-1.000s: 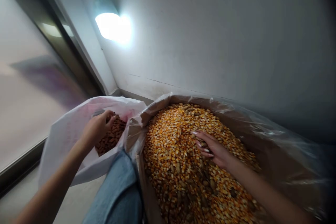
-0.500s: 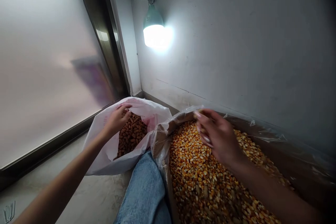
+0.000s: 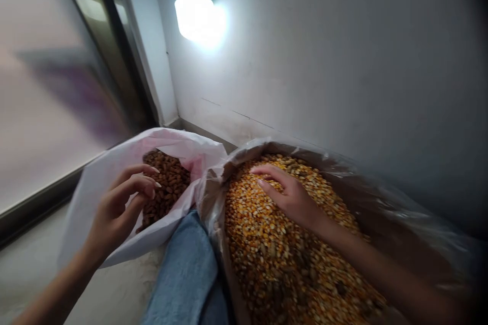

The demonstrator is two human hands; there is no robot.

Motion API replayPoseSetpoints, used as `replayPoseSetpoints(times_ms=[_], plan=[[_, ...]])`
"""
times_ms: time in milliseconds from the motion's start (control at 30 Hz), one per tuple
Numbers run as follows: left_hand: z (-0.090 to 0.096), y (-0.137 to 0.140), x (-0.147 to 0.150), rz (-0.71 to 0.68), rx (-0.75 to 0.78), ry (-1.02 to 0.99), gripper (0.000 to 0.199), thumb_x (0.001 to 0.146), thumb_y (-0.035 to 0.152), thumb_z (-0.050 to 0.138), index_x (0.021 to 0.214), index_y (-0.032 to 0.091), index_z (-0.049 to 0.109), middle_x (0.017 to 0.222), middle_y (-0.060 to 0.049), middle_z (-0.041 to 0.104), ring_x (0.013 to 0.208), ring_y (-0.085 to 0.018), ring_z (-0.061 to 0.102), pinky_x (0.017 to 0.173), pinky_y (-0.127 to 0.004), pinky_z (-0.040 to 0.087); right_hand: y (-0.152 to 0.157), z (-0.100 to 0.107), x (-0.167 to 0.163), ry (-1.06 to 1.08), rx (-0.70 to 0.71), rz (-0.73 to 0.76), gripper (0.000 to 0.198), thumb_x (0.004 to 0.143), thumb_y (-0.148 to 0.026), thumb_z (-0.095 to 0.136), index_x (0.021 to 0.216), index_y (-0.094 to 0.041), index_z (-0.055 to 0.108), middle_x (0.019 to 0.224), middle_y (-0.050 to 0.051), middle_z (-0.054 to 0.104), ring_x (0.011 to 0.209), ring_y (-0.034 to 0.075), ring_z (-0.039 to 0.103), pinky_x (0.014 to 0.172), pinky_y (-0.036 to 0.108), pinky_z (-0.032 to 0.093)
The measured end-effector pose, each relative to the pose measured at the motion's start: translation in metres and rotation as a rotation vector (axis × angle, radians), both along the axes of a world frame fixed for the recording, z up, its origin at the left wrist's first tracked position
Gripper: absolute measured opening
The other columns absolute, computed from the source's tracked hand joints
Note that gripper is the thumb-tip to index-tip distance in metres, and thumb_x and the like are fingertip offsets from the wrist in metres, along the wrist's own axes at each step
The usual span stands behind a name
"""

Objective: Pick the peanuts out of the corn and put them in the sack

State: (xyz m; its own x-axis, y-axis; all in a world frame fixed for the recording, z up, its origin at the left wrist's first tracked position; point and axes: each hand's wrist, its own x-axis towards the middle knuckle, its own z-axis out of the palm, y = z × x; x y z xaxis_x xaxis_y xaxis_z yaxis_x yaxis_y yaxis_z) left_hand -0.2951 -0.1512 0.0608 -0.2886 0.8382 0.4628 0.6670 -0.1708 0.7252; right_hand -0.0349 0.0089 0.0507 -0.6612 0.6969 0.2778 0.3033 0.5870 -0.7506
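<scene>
My left hand hangs over the near left rim of a white woven sack. Its thumb and fingers are curled together at the tips; whatever lies between them, if anything, is hidden. Inside the sack are brown, almond-like nuts. My right hand reaches over a plastic-lined container heaped with yellow corn kernels. Thumb and fingers are apart, with nothing visible between them, and the fingertips are at or just above the kernels. Some paler, longer pieces are mixed in the corn.
A lit bulb hangs by the wall behind the containers. A denim-covered leg stands between sack and corn. Clear plastic and brown lining edge the corn on the right. A dark-framed glass panel is at the left.
My left hand has drawn back from over the nuts, its fingers curling together. My right hand has lowered toward the corn and its fingers have spread. The view has shifted right and down.
</scene>
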Motion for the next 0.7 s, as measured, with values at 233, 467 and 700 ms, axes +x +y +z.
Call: replayPoseSetpoints(times_ms=[233, 467, 700], plan=[[0.008, 0.073, 0.098, -0.632, -0.209, 0.531, 0.024, 0.082, 0.028, 0.038, 0.101, 0.022, 0.050, 0.095, -0.004, 0.057, 0.082, -0.015, 0.055, 0.070, -0.026, 0.044, -0.019, -0.033, 0.128, -0.458, 0.049, -0.201, 0.021, 0.083, -0.028, 0.038, 0.095, -0.021, 0.054, 0.092, 0.004, 0.059, 0.082, 0.015, 0.055, 0.071, 0.027, 0.044], [-0.024, 0.148, 0.191, -0.729, -0.190, 0.700, 0.025, 0.084, 0.030, 0.032, 0.097, 0.021, 0.051, 0.089, -0.003, 0.060, 0.073, -0.014, 0.057, 0.060, -0.025, 0.043, -0.061, -0.061, 0.088, -0.651, 0.395, 0.161, 0.024, 0.078, -0.020, 0.047, 0.101, -0.023, 0.053, 0.096, 0.006, 0.057, 0.088, 0.020, 0.052, 0.074, 0.033, 0.042], [-0.041, 0.144, 0.185, -0.973, -0.107, 0.686, 0.021, 0.082, 0.030, 0.036, 0.092, 0.019, 0.050, 0.080, -0.004, 0.059, 0.070, -0.013, 0.055, 0.061, -0.024, 0.040, -0.027, -0.057, 0.104, -0.109, -0.394, -0.166, 0.018, 0.074, -0.034, 0.051, 0.082, -0.018, 0.057, 0.085, 0.004, 0.059, 0.077, 0.015, 0.055, 0.068, 0.028, 0.043]])
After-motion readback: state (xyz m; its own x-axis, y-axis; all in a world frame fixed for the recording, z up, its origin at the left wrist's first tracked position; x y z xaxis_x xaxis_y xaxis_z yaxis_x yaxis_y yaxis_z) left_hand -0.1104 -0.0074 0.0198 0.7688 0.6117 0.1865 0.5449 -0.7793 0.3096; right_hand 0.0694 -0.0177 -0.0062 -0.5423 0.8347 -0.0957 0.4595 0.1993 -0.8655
